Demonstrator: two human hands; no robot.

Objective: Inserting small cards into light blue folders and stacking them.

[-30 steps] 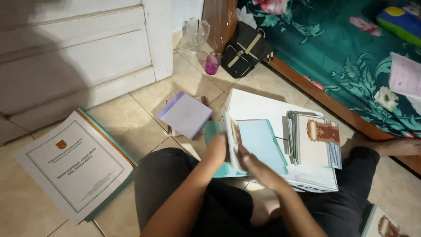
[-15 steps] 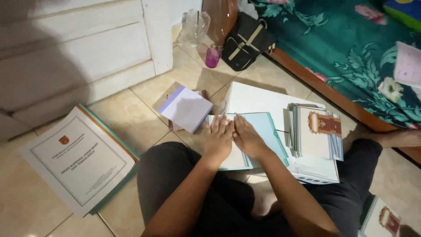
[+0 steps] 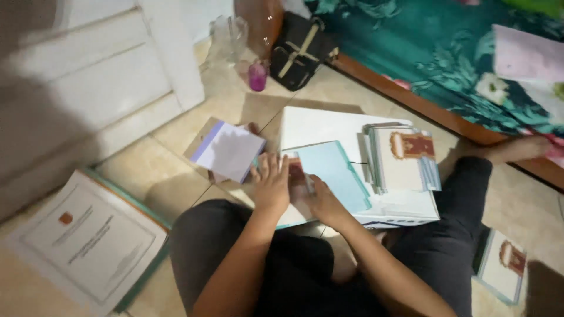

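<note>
I sit cross-legged on a tiled floor. My left hand (image 3: 271, 183) lies flat, fingers spread, on the left edge of a light blue folder (image 3: 338, 173). My right hand (image 3: 320, 198) rests beside it on the same folder, with a small reddish card or photo (image 3: 295, 170) between the two hands. The folder lies on a large white sheet or box (image 3: 317, 126). To its right is a stack of booklets (image 3: 405, 155) with a red emblem on top. A pale purple-and-white paper (image 3: 228, 149) lies just left of my left hand.
A white certificate in a teal folder (image 3: 88, 240) lies at front left. Another emblem booklet (image 3: 502, 264) sits by my right knee. A black bag (image 3: 302, 50), a small pink bottle (image 3: 257, 76) and a clear container stand at the back. A bed with a teal floral cover (image 3: 446, 53) runs along the right.
Both hands have come down from lifting the folder's edge and now press flat on it, close together. The view has shifted slightly.
</note>
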